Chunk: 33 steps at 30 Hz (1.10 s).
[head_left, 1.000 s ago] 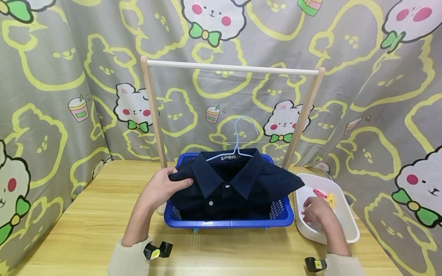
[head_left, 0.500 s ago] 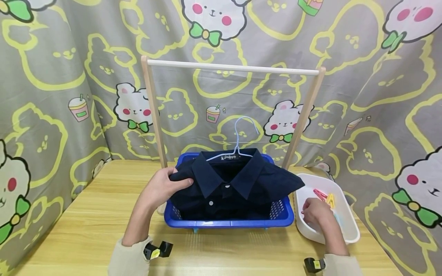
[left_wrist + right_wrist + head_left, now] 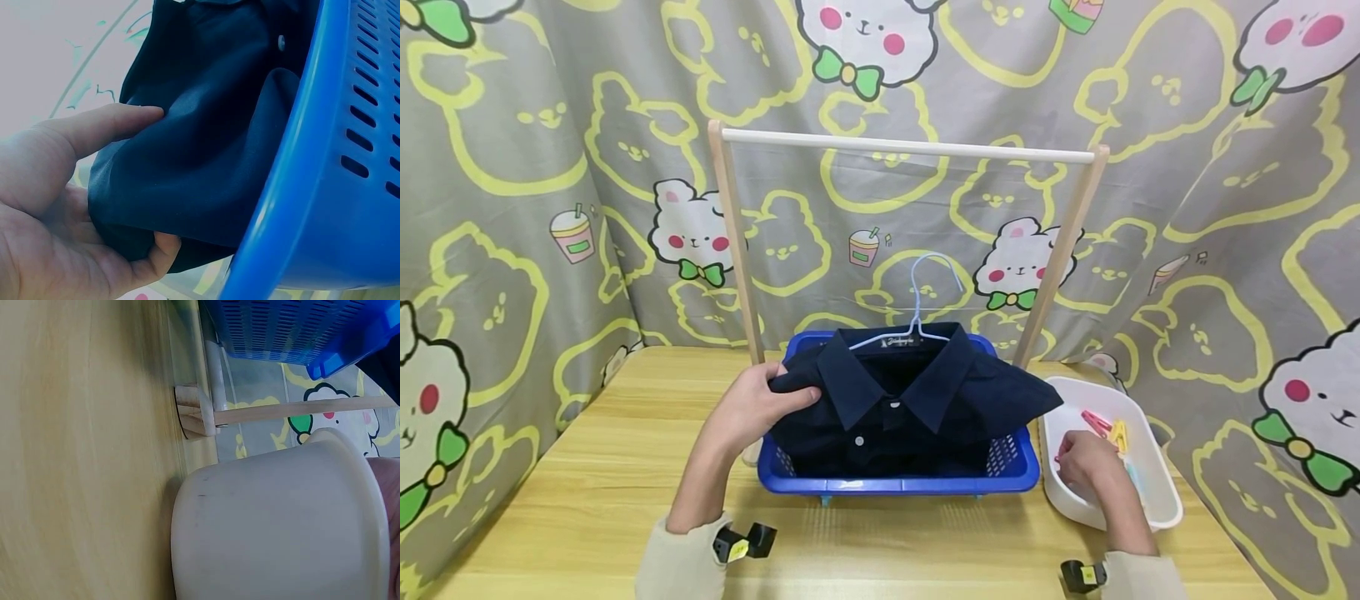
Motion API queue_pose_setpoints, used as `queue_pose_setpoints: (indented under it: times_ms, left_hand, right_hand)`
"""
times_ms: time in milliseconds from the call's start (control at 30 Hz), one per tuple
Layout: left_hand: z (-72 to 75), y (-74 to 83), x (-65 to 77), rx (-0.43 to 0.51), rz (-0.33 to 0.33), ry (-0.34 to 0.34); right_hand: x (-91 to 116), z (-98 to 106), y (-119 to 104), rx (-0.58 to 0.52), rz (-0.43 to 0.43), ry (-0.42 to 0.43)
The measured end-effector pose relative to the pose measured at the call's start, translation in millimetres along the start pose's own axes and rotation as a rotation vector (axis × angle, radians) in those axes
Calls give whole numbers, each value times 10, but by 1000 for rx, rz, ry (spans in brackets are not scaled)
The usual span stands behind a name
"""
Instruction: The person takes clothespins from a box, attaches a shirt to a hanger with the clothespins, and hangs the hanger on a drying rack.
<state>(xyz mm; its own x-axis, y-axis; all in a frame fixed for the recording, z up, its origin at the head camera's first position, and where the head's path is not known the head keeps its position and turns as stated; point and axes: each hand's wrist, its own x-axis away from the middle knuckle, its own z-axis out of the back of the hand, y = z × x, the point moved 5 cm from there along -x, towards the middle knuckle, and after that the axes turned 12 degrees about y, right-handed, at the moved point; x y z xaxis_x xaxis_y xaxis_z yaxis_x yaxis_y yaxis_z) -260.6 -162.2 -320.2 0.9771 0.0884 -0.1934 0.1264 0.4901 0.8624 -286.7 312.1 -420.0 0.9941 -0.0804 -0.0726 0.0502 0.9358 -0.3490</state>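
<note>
Your left hand (image 3: 756, 404) pinches the dark navy shirt (image 3: 917, 442); your right hand (image 3: 1088, 458) dips into the white tray (image 3: 1063, 408)

Your left thumb lies on top of one sleeve, fingers beneath it; your right fingertips are largely hidden by a small red piece (image 3: 1057, 458), so whether they grip it I cannot tell. Just beyond those right fingers lie a red clothespin (image 3: 1096, 423) and a yellow clothespin (image 3: 1119, 436). From your left fingers the shirt spreads rightward in and over the blue basket (image 3: 895, 486), the wire hanger (image 3: 915, 323) already tucked into its collar, so that part looks done. Beyond your fingers the hook stands free, well below the white rod (image 3: 902, 146): the shirt is not hung there, and no clothespin shows on it
</note>
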Motion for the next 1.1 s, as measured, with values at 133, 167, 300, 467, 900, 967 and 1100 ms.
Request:
queue_pose_setpoints:
  times_ms: [133, 167, 300, 467, 900, 967, 1100]
  left_hand:
    - [0, -1, 3, 6, -1, -3]
    - [-1, -2, 3, 6, 0, -4]
    - [-3, -2, 4, 6, 2, -6]
    - [-3, -2, 4, 7, -2, -5]
    - [-8, -10, 1, 15, -9, -7]
    - [-9, -11, 0, 16, -9, -8]
    - [-10, -11, 1, 23, -10, -11]
  right_hand:
    - [-6, -17, 4, -20, 5, -5]
    - [-8, -21, 6, -23, 6, -4]
    - [-11, -21, 1, -22, 10, 4]
    - [-8, 4, 1, -10, 0, 10]
    - [-25, 200, 54, -63, -69, 104]
    - [-29, 227, 46, -62, -69, 125]
    - [-28, 262, 31, -51, -57, 154]
